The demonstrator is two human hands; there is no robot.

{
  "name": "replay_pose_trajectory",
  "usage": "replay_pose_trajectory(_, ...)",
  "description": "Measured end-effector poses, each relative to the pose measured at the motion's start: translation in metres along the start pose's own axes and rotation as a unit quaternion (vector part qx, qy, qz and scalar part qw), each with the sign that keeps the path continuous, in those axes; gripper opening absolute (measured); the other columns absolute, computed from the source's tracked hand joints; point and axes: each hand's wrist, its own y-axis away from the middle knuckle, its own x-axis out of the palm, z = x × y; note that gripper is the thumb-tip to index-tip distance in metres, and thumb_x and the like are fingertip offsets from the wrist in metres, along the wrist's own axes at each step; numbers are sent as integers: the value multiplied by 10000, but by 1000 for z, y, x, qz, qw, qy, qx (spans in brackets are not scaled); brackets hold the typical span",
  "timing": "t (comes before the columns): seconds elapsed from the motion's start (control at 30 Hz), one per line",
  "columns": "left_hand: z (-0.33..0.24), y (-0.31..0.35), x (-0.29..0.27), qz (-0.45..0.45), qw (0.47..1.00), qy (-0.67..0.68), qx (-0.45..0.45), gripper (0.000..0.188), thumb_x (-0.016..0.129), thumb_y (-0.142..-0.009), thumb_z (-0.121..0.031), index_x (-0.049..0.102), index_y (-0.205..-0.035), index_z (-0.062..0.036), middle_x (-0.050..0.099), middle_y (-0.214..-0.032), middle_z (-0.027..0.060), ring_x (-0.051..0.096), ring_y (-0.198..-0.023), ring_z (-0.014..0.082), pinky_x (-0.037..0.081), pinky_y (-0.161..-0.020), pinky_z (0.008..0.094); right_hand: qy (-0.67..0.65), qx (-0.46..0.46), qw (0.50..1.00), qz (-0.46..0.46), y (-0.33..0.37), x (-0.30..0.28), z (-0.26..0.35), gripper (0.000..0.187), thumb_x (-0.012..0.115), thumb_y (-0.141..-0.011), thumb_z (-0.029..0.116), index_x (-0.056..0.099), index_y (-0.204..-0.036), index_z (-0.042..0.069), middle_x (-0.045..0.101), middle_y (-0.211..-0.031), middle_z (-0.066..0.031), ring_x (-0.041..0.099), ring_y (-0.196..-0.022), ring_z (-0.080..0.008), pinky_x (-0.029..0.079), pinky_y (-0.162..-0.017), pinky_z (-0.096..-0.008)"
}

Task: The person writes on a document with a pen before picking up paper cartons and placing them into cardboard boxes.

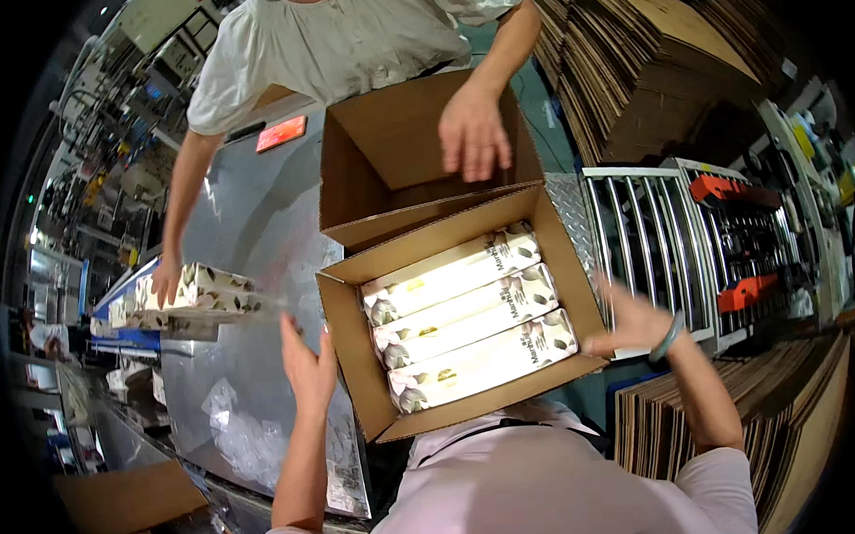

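Carton [353, 340] needs even steadying: your left hand [309, 370] left of it, right hand [635, 321] at its right, both with fingers spread (contact unclear); keep packs [465, 313] flat.

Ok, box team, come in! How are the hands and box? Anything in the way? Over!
Left hand open, left of near box. Right hand open, at its right side. Three flowered packs showing inside. Possible obstruction: co-worker's hand over far box.

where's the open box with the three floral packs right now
In the head view, that box is near the centre, between the person's left hand and right hand, beside the other open box.
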Motion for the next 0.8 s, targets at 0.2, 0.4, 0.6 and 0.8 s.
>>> replay_pose_trajectory(0.2,-30,33,79,483,860,-150,69,967,373,-810,-689,207,-1378,76,111,-1425,342,241,-1307,444,238,-1078,412,-1,-179,916,358,-54,79,44,1078,777,-530,549,324,-1307,-46,324,-1356,-270,376,-1210,-404,335,-1005,-384)
replay_pose_trajectory(0.4,-69,-66,63,143,968,16,207,374,535,-867,-218,524,-1163,10,554,-1133,220,490,-1065,373,388,-913,432,305,-99,944,-84,-113,134,-22,797,554,-757,575,373,-1340,62,352,-1387,-175,327,-1280,-332,262,-1058,-437)
replay_pose_trajectory(0.6,-36,-29,83,8,930,-99,355,541,615,-781,-185,449,-1248,32,492,-1210,210,473,-1077,386,359,-933,484,-29,91,929,-358,-100,155,-43,278,456,-919,192,502,-1135,23,567,-1064,-137,555,-961,-243,437,-841,-378)
replay_pose_trajectory(0.8,38,35,88,237,919,-124,292,491,575,-769,-157,478,-1222,6,471,-1267,189,380,-1220,352,282,-1009,505,-348,277,815,-372,-111,141,-42,289,458,-920,284,602,-973,39,641,-729,-131,608,-573,-197,467,-514,-312)
